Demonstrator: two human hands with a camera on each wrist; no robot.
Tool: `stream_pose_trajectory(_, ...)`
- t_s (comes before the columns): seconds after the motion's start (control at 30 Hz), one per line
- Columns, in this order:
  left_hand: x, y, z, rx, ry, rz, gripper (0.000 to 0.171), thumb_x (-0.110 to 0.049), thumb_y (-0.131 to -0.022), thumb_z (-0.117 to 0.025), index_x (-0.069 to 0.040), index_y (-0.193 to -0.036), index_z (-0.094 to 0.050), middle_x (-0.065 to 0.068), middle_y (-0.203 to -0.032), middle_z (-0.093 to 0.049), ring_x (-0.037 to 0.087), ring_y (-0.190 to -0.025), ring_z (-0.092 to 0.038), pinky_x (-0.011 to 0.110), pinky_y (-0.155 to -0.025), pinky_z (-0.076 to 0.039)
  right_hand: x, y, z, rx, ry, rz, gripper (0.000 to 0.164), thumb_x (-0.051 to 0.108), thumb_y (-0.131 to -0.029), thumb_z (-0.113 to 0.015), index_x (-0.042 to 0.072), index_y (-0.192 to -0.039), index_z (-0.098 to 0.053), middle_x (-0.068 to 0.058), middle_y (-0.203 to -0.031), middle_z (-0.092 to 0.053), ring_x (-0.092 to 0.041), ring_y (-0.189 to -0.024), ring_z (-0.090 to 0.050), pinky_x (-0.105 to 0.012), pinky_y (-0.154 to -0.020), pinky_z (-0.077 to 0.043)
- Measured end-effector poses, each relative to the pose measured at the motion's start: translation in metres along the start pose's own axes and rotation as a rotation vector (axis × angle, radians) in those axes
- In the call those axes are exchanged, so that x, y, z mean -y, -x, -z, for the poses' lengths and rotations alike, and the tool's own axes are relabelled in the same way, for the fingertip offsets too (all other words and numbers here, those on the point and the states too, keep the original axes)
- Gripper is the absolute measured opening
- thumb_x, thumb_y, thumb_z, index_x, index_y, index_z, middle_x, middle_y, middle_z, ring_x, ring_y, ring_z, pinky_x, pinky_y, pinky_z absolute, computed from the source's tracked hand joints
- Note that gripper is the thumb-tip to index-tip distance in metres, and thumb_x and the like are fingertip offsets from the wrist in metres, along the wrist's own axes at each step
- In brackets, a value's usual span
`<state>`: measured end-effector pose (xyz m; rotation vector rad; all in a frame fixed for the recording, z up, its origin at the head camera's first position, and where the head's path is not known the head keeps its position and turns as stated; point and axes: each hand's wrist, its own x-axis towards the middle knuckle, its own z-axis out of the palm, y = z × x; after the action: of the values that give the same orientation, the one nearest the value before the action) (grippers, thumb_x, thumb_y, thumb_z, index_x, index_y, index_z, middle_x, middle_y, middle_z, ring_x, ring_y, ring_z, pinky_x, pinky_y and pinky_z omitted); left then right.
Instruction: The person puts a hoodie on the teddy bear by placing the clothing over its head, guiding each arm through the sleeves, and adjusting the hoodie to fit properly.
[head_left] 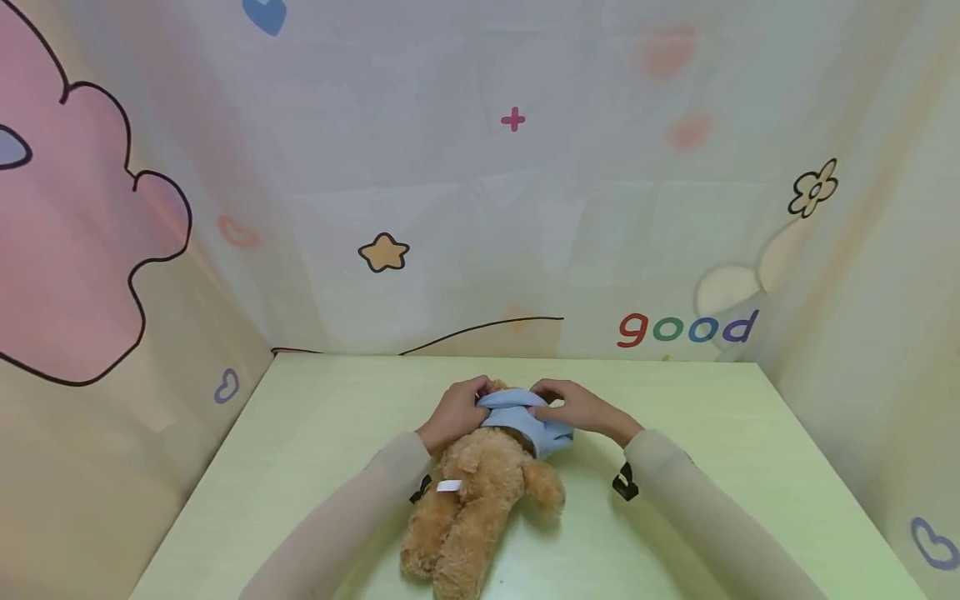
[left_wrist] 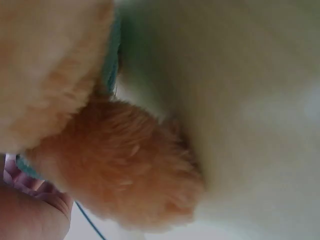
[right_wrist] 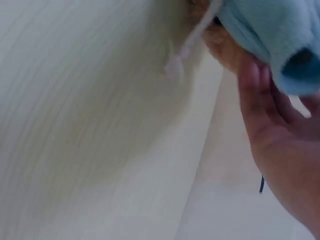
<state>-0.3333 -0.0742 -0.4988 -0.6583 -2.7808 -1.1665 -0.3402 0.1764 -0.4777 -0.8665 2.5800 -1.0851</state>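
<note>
A brown plush teddy bear (head_left: 480, 492) lies on the table with its legs toward me and a small white tag at its hip. Bunched round its upper body is a light blue hooded top (head_left: 513, 417), which covers most of the head. My left hand (head_left: 453, 412) pinches the top's left side near the head, while my right hand (head_left: 585, 408) pinches the right side. Seen from the left wrist, a furry limb (left_wrist: 125, 165) hides much of that hand. In the right wrist view, a loose sleeve (right_wrist: 300, 65) and a pale cord (right_wrist: 192, 37) hang by the fingers.
The pale green table (head_left: 315, 442) meets a printed curtain (head_left: 450, 167) at its back edge. More curtain stands along both sides. Black wrist straps (head_left: 625, 482) show under the sleeves.
</note>
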Motion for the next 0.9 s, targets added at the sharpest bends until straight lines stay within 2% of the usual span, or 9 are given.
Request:
stream_pose_trajectory(0.07,-0.001,0.002,0.000,0.006,0.011,0.002,0.020,-0.001,-0.084,-0.060,-0.011,-0.100,-0.064,0.003,-0.088,-0.066,0.010,-0.070,-0.054,0.025,-0.066,-0.044,-0.003,0.008,0.004,0.063,-0.046,-0.001,0.044,0.030,-0.089,-0.072,0.014,-0.128,-0.058,-0.005,-0.119,-0.062,-0.021,-0.106,-0.057,-0.037,-0.087,-0.049)
stream_pose_trajectory(0.17,-0.002,0.002,0.002,0.022,0.006,0.001,0.020,-0.001,-0.085,-0.059,-0.011,-0.101,-0.063,0.003,-0.086,-0.065,0.011,-0.069,-0.053,0.025,-0.066,-0.043,0.000,0.014,0.005,0.073,-0.005,0.013,0.053,0.028,-0.083,-0.078,0.013,-0.129,-0.056,-0.006,-0.117,-0.062,-0.021,-0.104,-0.058,-0.034,-0.080,-0.051)
stream_pose_trajectory(0.27,-0.004,0.001,0.006,0.071,-0.017,-0.026,0.018,-0.002,-0.085,-0.058,-0.012,-0.099,-0.061,0.002,-0.083,-0.062,0.012,-0.070,-0.051,0.027,-0.067,-0.041,0.004,0.015,0.003,0.047,0.061,0.043,0.045,0.022,-0.081,-0.078,0.012,-0.120,-0.059,-0.004,-0.107,-0.065,-0.019,-0.097,-0.059,-0.034,-0.078,-0.051)
stream_pose_trajectory(0.37,-0.003,0.000,0.008,0.136,-0.002,-0.040,0.015,-0.004,-0.087,-0.056,-0.013,-0.099,-0.060,0.002,-0.084,-0.061,0.014,-0.071,-0.051,0.028,-0.067,-0.040,0.002,0.015,0.002,0.036,0.079,0.043,0.041,0.018,-0.080,-0.079,0.014,-0.116,-0.061,-0.004,-0.106,-0.067,-0.020,-0.099,-0.061,-0.035,-0.080,-0.051)
stream_pose_trajectory(0.57,0.008,0.001,0.014,0.290,0.136,0.037,0.013,-0.011,-0.094,-0.053,-0.014,-0.106,-0.058,0.003,-0.098,-0.062,0.015,-0.079,-0.054,0.029,-0.069,-0.043,0.001,0.012,0.000,0.073,0.045,0.036,0.045,0.016,-0.083,-0.075,0.013,-0.124,-0.056,-0.006,-0.115,-0.063,-0.023,-0.104,-0.059,-0.033,-0.079,-0.052)
stream_pose_trajectory(0.67,0.011,0.001,0.019,0.369,0.211,0.066,0.018,-0.014,-0.093,-0.055,-0.015,-0.111,-0.057,0.004,-0.104,-0.060,0.016,-0.087,-0.055,0.030,-0.073,-0.044,0.003,0.009,0.000,0.091,0.057,0.063,0.044,0.015,-0.083,-0.073,0.012,-0.124,-0.056,-0.004,-0.110,-0.064,-0.018,-0.099,-0.058,-0.033,-0.080,-0.051)
stream_pose_trajectory(0.77,0.011,0.001,0.025,0.445,0.269,0.073,0.029,-0.014,-0.089,-0.060,-0.015,-0.118,-0.055,0.005,-0.112,-0.059,0.017,-0.100,-0.056,0.033,-0.080,-0.046,0.003,0.008,0.001,0.087,0.093,0.088,0.039,0.013,-0.081,-0.074,0.014,-0.117,-0.059,0.001,-0.101,-0.064,-0.013,-0.091,-0.057,-0.031,-0.078,-0.049)
stream_pose_trajectory(0.9,0.008,0.000,0.030,0.489,0.261,0.043,0.035,-0.012,-0.086,-0.065,-0.015,-0.119,-0.054,0.004,-0.116,-0.057,0.017,-0.107,-0.055,0.035,-0.086,-0.046,0.002,0.007,0.002,0.070,0.135,0.110,0.033,0.011,-0.080,-0.074,0.018,-0.108,-0.061,0.005,-0.091,-0.061,-0.012,-0.080,-0.053,-0.026,-0.070,-0.045)
